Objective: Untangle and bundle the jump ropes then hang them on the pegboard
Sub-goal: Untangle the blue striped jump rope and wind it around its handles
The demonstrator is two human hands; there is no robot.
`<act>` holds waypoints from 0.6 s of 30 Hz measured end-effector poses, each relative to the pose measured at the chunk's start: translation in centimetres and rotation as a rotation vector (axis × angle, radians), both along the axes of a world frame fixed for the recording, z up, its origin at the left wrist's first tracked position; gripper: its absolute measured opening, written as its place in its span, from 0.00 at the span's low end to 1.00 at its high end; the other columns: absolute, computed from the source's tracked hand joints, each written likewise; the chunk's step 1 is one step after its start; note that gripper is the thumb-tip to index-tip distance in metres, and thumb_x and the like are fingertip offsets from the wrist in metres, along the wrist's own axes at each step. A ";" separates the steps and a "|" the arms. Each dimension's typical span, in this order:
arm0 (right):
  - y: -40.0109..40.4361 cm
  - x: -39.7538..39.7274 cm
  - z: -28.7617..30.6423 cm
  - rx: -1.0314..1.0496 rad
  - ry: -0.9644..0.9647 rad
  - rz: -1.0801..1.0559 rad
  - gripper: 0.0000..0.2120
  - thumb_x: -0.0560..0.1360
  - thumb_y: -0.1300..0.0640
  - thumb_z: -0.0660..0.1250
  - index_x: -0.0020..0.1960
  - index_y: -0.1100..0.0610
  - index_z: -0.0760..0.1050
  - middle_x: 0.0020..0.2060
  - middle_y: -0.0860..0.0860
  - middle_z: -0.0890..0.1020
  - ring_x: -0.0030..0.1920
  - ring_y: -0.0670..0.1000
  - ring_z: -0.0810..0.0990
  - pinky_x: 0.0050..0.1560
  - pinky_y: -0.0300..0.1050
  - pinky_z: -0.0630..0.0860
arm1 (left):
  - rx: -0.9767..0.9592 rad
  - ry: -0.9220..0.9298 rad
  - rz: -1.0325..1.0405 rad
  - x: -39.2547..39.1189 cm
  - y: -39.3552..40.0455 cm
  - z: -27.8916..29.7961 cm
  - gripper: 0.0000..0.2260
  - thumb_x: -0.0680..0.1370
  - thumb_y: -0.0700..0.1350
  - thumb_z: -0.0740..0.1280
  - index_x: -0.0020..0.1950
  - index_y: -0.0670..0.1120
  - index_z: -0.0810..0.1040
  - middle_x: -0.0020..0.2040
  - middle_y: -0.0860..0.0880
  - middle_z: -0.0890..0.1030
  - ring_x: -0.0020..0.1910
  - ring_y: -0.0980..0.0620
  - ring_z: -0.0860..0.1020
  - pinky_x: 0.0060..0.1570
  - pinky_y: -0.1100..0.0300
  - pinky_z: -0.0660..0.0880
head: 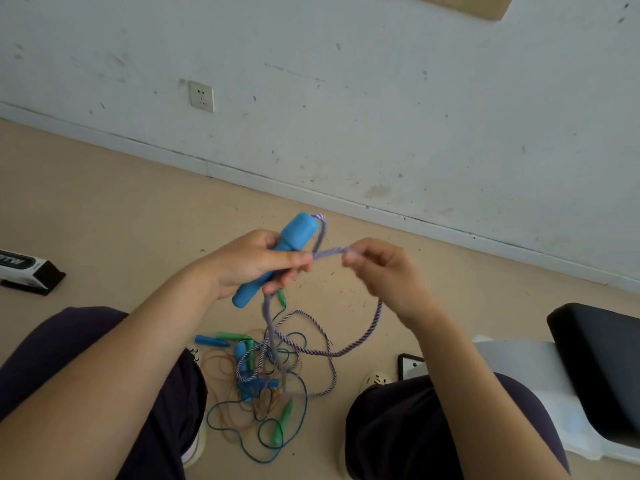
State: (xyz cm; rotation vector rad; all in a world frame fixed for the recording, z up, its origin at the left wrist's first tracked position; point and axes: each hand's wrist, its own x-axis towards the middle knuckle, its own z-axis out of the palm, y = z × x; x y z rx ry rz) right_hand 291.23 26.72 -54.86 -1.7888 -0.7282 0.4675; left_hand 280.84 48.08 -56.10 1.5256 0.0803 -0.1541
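The left hand (249, 261) is curled round a blue handle (277, 258), which slants from lower left to upper right, its fat end sticking up past the fingers. A purple rope (360, 336) of twisted cord leaves the top of that handle, bends back down beside it and runs across to the right hand (384, 271), whose thumb and fingertips pinch it just right of the left thumb. The short stretch between the two hands is pulled fairly straight. A small green handle (282, 296) peeps out under the left fingers; whether they hold it I cannot tell.

From both hands the purple rope hangs down in loose loops to the floor (104, 202), where it runs into a tangle (263, 379) lying between the person's knees. In that heap are thin dark green cord, thin orange cord, more blue handles and more green ones, all crossing one another.

Beyond the hands a scuffed white wall (381, 98) meets the beige floor, with a socket (201, 96) low on it. At the top edge shows the corner of a wooden board (478, 5). A white and black box (26, 271) lies on the floor at far left, and a black cushion (602, 368) sits at right over something white
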 end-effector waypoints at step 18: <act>-1.1 0.6 0.6 0.048 0.003 -0.197 0.13 0.80 0.54 0.65 0.37 0.50 0.77 0.25 0.45 0.68 0.26 0.46 0.63 0.28 0.39 0.62 | -0.026 -0.048 0.201 -0.4 1.5 0.5 0.10 0.72 0.53 0.75 0.39 0.47 0.84 0.27 0.51 0.73 0.21 0.56 0.65 0.24 0.66 0.65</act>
